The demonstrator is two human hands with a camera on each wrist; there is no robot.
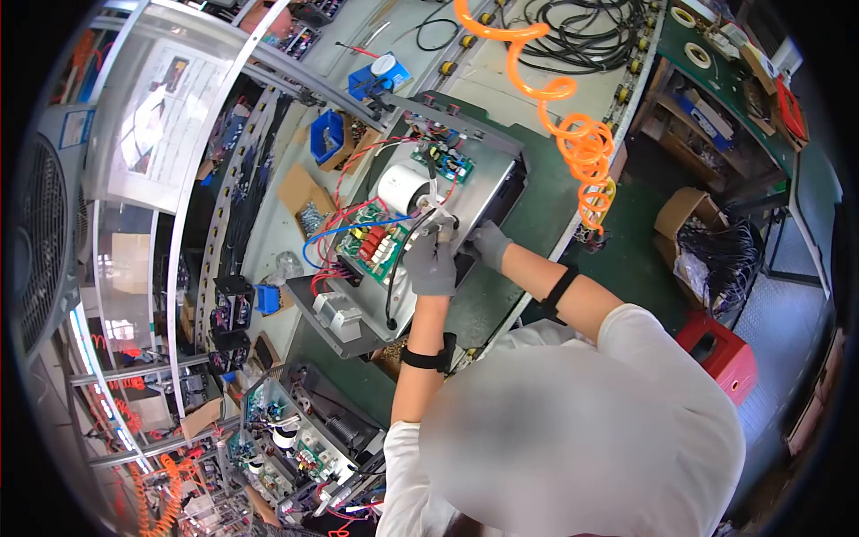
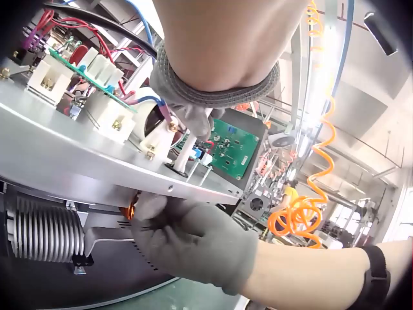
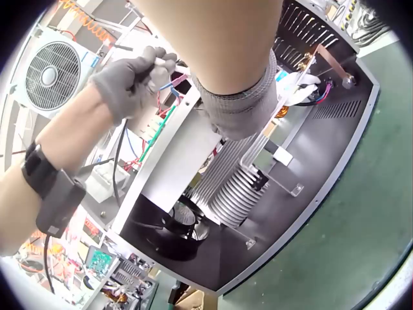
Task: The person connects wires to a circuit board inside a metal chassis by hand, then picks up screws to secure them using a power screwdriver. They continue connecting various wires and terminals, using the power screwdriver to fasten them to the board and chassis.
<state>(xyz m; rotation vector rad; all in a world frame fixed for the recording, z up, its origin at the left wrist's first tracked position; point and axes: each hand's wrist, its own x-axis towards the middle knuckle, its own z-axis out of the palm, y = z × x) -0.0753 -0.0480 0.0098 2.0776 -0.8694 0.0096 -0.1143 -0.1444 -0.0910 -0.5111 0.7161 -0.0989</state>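
Observation:
A grey metal panel (image 1: 488, 183) carrying electronics stands above a black housing (image 3: 322, 155). On the panel are a white cylinder (image 1: 402, 190) and a green circuit board (image 1: 374, 240). My gloved left hand (image 1: 432, 264) is over the panel's components, its fingers curled round a white cable (image 2: 185, 154) near the panel's edge. Lower down, my gloved right hand (image 2: 193, 242) reaches under that edge into the housing, beside a silver coil (image 2: 45, 229). Its fingers are bent close to a copper-coloured part (image 2: 131, 208); I cannot tell whether they hold anything.
Red and blue wires (image 1: 327, 234) loop off the panel's left side. An orange coiled air hose (image 1: 583, 148) hangs at the right. Blue bins (image 1: 327, 134) and a cardboard box of screws (image 1: 309, 204) stand behind. A second electronics unit (image 1: 304, 430) sits at lower left.

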